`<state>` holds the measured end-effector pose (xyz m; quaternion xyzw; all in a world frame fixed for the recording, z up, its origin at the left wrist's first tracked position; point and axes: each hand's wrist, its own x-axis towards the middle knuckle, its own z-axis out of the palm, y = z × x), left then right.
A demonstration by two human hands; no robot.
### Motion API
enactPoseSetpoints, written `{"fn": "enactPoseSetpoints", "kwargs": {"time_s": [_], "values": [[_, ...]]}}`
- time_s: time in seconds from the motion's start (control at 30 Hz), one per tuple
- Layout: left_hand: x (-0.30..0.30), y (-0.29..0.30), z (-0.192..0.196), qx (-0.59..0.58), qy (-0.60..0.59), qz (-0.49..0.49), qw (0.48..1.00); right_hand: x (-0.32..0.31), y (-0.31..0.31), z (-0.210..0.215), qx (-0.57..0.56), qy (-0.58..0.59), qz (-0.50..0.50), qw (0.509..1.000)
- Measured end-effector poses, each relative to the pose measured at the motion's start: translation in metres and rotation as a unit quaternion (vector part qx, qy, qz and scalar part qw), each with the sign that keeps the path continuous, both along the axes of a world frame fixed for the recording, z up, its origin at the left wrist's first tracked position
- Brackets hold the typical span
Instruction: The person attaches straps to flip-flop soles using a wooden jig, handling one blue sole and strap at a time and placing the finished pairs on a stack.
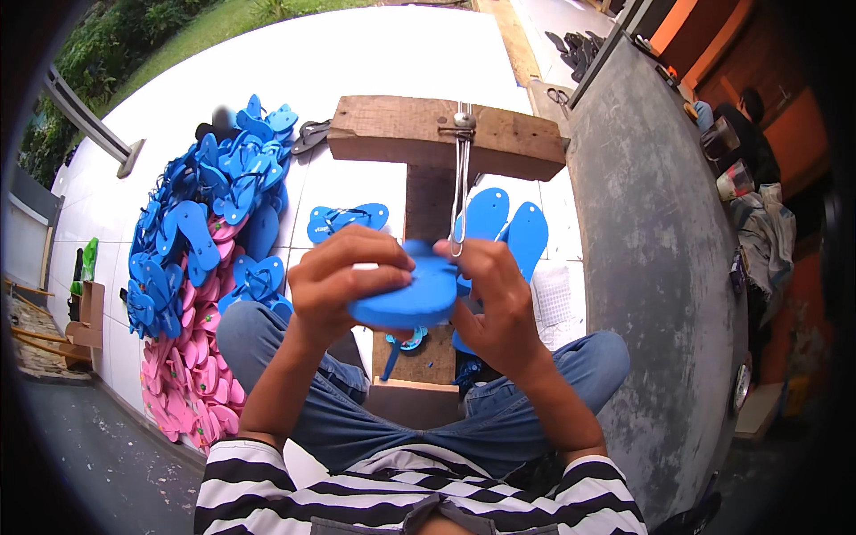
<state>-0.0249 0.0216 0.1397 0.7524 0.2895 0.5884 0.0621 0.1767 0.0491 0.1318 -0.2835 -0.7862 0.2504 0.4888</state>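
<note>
Both hands hold a blue flip-flop sole [403, 305] in front of me, above a wooden bench. My left hand [341, 275] has its fingers curled over the sole's left part. My right hand [499, 308] grips its right end, with the fingertips at the lower tip of a long metal wire hook [461, 192]. That hook hangs from a nail on a wooden crossbeam [388, 132]. Whether a strap is caught on the hook is hidden by my fingers. Below the hands, a blue strap piece [390, 361] lies on the bench board [419, 364].
To the left lies a big heap of blue flip-flops [196, 227] and pink flip-flops [192, 392]. A blue pair [348, 219] sits beyond my left hand; blue soles [528, 236] and a printed sheet [555, 299] lie at right. Scissors [558, 95] rest near the grey ledge [660, 232].
</note>
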Motion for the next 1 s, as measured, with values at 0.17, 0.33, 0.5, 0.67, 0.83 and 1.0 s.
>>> {"fn": "enactPoseSetpoints", "kwargs": {"time_s": [0.17, 0.33, 0.5, 0.67, 0.83, 1.0], "values": [[0.004, -0.007, -0.012, 0.044, -0.021, 0.003, 0.999, 0.012, 0.009, -0.002, 0.166, -0.037, 0.042, 0.984], [0.005, -0.005, -0.019, 0.011, -0.034, -0.033, 0.999, 0.017, 0.008, -0.005, 0.175, -0.019, 0.022, 0.984], [0.013, 0.002, -0.023, 0.024, -0.06, -0.026, 0.998, 0.013, 0.008, 0.003, 0.162, 0.001, -0.007, 0.987], [0.025, 0.012, -0.019, -0.003, -0.105, -0.08, 0.991, 0.011, 0.01, -0.001, 0.135, 0.069, -0.019, 0.988], [0.026, 0.021, -0.014, 0.0, -0.114, -0.106, 0.988, 0.011, 0.01, 0.004, 0.098, 0.083, -0.005, 0.992], [0.043, -0.008, 0.012, -0.205, -0.206, 0.0, 0.957, 0.008, -0.003, 0.009, -0.008, 0.105, -0.037, 0.994]]}}
